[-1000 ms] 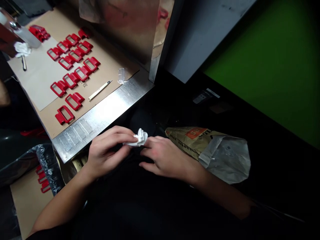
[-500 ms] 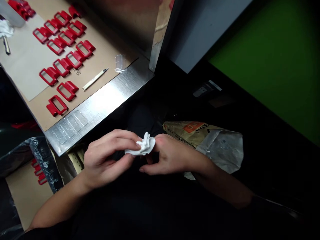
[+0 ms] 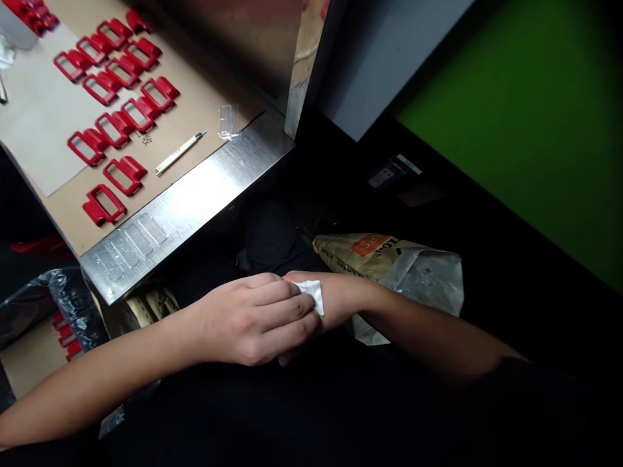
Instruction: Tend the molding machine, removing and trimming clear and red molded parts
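- The left hand [image 3: 257, 318] lies palm down across the right hand, its fingers close together and curled, pressing a small white wad of tissue [image 3: 311, 296] against the right wrist.
- Only a corner of the tissue shows past the left fingertips; the rest is under the hand.
- The right hand [image 3: 292, 353] is almost wholly hidden beneath the left one; just a bit of finger shows below it, so whether it is open or closed cannot be told. Its forearm runs off to the right.
- The lap and floor below the hands are dark, and nothing can be made out there.
- Just behind the wrist lies a crumpled paper bag [image 3: 403, 266] with an orange label; its print is too blurred to read.
- At the lower left, black plastic film [image 3: 73, 298] and cardboard hold a few red pieces, partly cut off.
- Farther away, a steel table edge [image 3: 195, 201] borders a cardboard sheet [image 3: 195, 120] with rows of red plastic clips [image 3: 117, 117], a thin knife [image 3: 179, 153] and a clear plastic piece [image 3: 228, 122].
- Beyond it, a green panel [image 3: 525, 110] fills the right side.
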### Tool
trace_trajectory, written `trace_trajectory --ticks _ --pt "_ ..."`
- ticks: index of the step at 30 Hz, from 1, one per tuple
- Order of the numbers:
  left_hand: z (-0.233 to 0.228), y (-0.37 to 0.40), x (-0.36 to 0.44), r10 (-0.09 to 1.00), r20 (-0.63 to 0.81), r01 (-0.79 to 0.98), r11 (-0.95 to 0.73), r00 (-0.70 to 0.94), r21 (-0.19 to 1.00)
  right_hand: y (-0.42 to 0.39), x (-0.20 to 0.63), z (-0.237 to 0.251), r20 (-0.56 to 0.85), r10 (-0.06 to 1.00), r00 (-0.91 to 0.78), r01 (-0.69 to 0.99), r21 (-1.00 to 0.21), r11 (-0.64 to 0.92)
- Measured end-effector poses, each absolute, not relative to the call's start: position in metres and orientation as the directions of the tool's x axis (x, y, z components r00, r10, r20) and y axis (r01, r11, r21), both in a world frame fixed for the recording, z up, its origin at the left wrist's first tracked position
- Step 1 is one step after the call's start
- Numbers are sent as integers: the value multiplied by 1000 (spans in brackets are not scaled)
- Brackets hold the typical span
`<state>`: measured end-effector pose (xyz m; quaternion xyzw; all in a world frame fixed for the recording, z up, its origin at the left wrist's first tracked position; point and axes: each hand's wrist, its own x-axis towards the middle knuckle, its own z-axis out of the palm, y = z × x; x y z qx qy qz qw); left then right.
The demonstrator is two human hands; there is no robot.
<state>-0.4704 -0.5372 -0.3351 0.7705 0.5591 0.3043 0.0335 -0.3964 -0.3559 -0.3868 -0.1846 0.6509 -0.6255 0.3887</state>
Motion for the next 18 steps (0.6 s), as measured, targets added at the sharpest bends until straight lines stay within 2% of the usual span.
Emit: trace_trajectory --ticks 3,6,12,18 --pt "-338 -537 -471 864 442 860 -401 241 315 -358 -399 -384 -234 -761 -605 216 -968 127" --pt "-346 -536 -470 844 477 871 -409 247 272 -360 -400 -380 -240 -740 -629 218 -967 128" --pt "-350 -536 -474 830 503 850 -431 242 304 -365 -402 -381 -211 -766 -607 297 -954 28" --pt "-342 -538 -479 821 499 820 -473 278 322 -368 -405 -379 -240 -811 -533 382 -924 23"
